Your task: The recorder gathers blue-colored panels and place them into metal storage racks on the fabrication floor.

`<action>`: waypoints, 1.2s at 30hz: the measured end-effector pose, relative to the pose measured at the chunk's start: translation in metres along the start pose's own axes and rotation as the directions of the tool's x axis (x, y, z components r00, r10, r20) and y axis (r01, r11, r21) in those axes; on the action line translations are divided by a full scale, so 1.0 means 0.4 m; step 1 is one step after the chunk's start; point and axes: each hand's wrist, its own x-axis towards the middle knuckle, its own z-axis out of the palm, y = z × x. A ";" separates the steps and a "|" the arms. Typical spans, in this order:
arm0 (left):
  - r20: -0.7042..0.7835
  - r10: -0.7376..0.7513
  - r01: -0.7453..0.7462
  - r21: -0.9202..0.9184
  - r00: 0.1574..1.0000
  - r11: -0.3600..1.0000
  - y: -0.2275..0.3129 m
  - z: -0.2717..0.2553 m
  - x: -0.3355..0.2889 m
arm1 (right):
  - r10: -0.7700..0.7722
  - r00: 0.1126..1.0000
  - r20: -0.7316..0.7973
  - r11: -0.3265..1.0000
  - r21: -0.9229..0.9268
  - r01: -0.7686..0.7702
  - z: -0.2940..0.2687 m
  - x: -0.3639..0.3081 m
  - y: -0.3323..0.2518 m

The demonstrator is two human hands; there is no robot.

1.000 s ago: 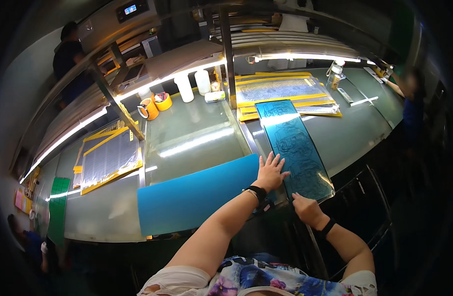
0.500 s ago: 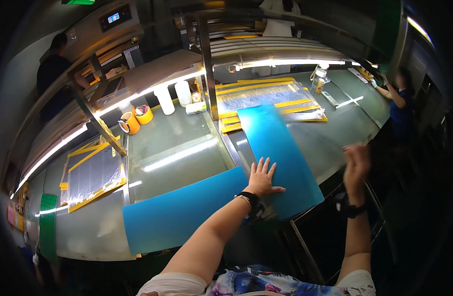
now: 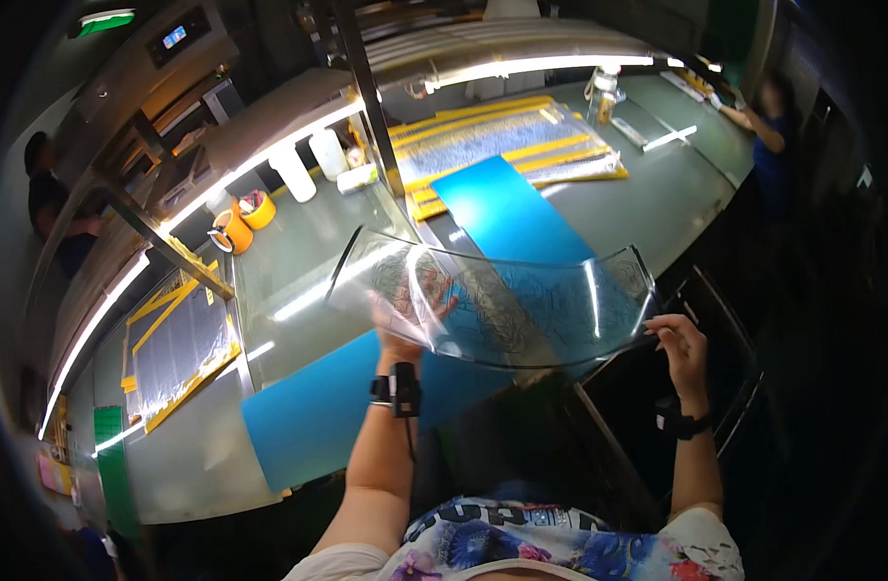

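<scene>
A curved, see-through film (image 3: 511,308) with dark line patterns and dark edges hangs over the table in front of me. My right hand (image 3: 684,347) pinches its right corner between thumb and fingers. Under the film's left part is my left hand (image 3: 401,334), its fingers spread and showing through the clear sheet; whether it bears any weight I cannot tell. Below lie two blue sheets, one at the near left (image 3: 313,416), the other reaching toward the back (image 3: 516,208). The film partly covers both.
Yellow-edged panels (image 3: 492,136) lie at the back, with more yellow-taped panels (image 3: 187,339) at the left. Orange cups (image 3: 233,232) and white bottles (image 3: 294,174) stand by a metal post (image 3: 361,97). A person (image 3: 773,131) works at the far right. A green strip (image 3: 112,455) hangs over the left edge.
The clear film has come into view, with its corner in my right hand. My left hand has left the blue sheet and moved left, under the film. The view has shifted slightly.
</scene>
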 end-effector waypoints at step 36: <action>-0.579 0.532 0.450 0.815 0.618 0.365 0.567 -0.167 -0.732 | 0.116 0.977 0.178 0.971 -0.229 -0.074 0.492 -0.085 0.119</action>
